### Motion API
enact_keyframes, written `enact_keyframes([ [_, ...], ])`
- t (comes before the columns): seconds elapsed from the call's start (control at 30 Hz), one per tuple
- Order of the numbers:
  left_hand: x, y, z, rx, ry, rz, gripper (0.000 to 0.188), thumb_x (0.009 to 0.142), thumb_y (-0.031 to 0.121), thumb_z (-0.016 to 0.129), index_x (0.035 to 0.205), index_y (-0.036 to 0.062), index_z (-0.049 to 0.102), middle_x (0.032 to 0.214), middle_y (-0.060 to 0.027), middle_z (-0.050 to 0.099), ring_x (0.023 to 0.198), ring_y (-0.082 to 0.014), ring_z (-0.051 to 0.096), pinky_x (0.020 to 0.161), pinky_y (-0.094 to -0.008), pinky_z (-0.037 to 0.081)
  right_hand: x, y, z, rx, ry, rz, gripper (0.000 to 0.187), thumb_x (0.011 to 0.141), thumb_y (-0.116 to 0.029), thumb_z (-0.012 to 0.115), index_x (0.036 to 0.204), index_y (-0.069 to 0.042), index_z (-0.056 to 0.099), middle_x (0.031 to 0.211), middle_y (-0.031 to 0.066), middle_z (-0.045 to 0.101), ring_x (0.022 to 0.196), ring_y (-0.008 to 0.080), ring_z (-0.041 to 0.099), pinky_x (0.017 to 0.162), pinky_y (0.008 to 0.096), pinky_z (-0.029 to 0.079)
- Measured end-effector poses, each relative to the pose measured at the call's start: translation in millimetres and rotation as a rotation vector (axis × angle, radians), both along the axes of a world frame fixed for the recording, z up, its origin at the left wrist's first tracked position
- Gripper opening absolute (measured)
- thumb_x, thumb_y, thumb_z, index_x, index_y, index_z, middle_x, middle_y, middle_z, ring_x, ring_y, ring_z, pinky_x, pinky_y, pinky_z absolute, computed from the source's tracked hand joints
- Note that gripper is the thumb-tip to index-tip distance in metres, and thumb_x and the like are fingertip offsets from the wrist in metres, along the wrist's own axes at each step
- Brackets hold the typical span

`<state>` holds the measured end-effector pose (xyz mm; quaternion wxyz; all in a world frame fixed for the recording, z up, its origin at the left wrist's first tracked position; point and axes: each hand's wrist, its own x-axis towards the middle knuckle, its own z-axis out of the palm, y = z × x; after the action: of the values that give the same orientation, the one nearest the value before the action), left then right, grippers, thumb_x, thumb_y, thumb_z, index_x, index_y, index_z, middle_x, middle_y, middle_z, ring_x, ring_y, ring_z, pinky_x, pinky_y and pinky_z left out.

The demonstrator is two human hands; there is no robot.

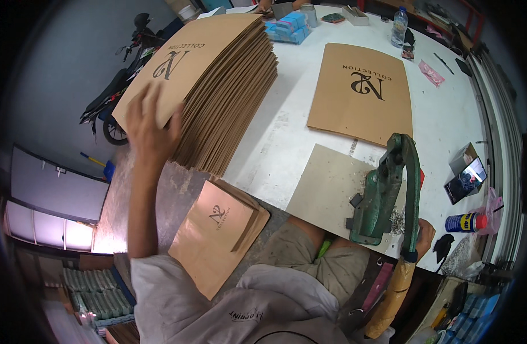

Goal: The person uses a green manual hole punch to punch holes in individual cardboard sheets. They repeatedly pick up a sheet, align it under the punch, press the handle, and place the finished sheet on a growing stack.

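My left hand point(152, 123) has its fingers spread at the near edge of a tall stack of brown paper bags point(229, 86); it holds nothing, and its fingertips are slightly blurred over the top bag. At the table's near right stands a green lever hand press point(378, 195) with a long arm ending in a tape-wrapped yellow handle point(392, 298). My right hand point(425, 238) is just beside that arm, partly hidden by it; its grip does not show. Under the press lies a grey board point(323, 186) with small cut bits scattered on it. Beyond the press rests a lower pile of bags point(361, 94).
Below the table edge more brown bags point(209, 235) lean near my legs. On the white table's right are a phone point(465, 180), a spray can point(465, 222) and a water bottle point(399, 27). Blue packets point(289, 27) lie at the back. A motorbike point(117, 92) stands left.
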<state>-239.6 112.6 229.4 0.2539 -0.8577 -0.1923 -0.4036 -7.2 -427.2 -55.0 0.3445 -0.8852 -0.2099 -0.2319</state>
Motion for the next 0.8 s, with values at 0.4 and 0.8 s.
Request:
enact_keyframes([
  [0.4,-25.1,16.5,-110.8,-0.478,-0.723,-0.093,0.068,0.112,0.036,0.046,0.160,-0.0080,0.028,0.168,-0.0286,0.024,0.159,-0.0393,0.017,0.128,-0.0470,0.015,2.4,-1.5,-5.4,-0.117,0.026,-0.030,0.027,0.085,-0.012,0.075,0.107,0.002,0.068,0.106,0.0168,0.068,0.106,0.0366,0.062,0.095,0.0455,0.049],
  [0.8,-11.6,-20.6,-86.4,0.029,-0.561,-0.250,0.073,0.107,0.035,0.057,0.160,-0.0046,0.026,0.167,-0.0294,0.024,0.159,-0.0434,0.014,0.128,-0.0561,0.006,6.9,-17.9,-30.3,-0.039,0.043,-0.063,0.030,0.083,-0.018,0.073,0.107,-0.001,0.068,0.110,0.0164,0.068,0.106,0.0366,0.061,0.097,0.0446,0.048],
])
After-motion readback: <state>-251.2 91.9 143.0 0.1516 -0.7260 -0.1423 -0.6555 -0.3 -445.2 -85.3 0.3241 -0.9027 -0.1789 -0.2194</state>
